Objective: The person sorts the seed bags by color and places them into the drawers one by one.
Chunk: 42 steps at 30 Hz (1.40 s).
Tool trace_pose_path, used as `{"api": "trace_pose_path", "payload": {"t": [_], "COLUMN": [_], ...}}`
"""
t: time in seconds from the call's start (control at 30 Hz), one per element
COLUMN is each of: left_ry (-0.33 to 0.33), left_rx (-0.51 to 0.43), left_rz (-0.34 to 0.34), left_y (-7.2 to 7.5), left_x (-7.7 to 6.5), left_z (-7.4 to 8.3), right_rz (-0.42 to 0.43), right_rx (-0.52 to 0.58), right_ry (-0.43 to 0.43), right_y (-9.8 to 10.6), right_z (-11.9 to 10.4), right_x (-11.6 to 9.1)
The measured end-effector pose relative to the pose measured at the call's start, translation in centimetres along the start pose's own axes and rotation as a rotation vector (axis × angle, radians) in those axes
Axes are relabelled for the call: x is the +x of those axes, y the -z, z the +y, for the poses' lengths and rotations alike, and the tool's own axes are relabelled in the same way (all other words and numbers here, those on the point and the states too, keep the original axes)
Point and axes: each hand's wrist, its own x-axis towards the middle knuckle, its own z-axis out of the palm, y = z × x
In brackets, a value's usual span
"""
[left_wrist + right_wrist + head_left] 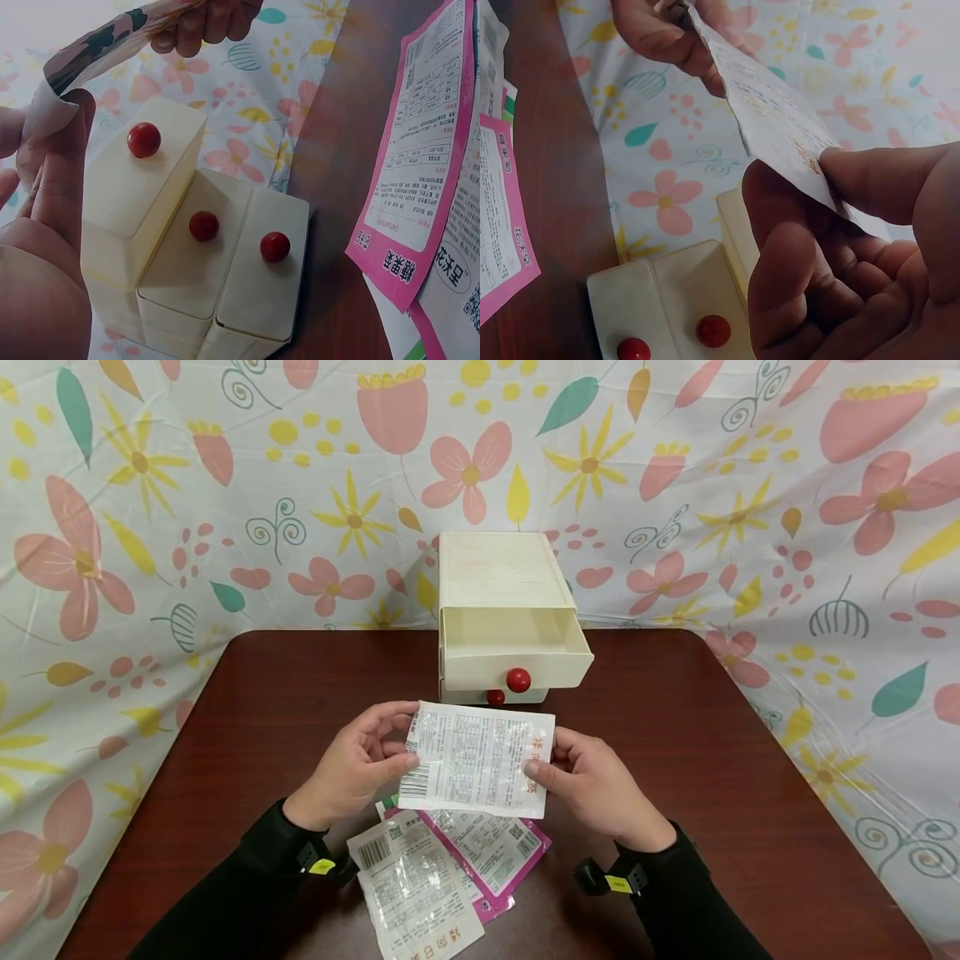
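Note:
Both hands hold up a flat white packet with printed text, a barcode and orange lettering. My left hand pinches its left edge between thumb and fingers. At the right edge my right hand grips it, thumb on the printed face. In the left wrist view the packet appears edge-on and bent; in the right wrist view the packet slants between the hands. Below it on the table lie another white packet and a pink-edged packet, overlapping, with further packets partly hidden beneath.
Behind the hands, a cream drawer box stands at the table's back edge. Its top drawer, with a red knob, is pulled out. The dark brown table meets a flowered cloth at the back.

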Motion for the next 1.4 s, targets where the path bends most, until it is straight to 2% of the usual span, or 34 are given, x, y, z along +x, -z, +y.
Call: {"api": "trace_pose_path", "payload": {"t": [0.37,0.67,0.97,1.2,1.4], "left_ry": [0.0,0.033,0.001,-0.069,-0.1], "left_rx": [0.058,0.174,0.235,0.246,0.322], "left_rz": [0.006,-0.013,-0.033,-0.077,-0.076], "left_y": [0.3,0.4,0.0,-0.3,-0.4], "left_x": [-0.7,-1.8,-2.4,-2.3,-2.2], "left_z": [0.3,1.0,1.6,1.8,2.0], "right_rz": [0.009,0.017,0.041,0.057,0.073], "right_rx": [-0.055,-0.068,-0.126,-0.093,-0.127], "right_ry": [-0.004,0.005,-0.007,-0.008,-0.006], "right_y": [0.2,0.6,1.3,1.9,2.4], "right_z": [-0.4,-0.7,-1.8,-2.8,-3.4], "right_x": [-0.2,-0.5,-0.7,-1.1,-1.3]}}
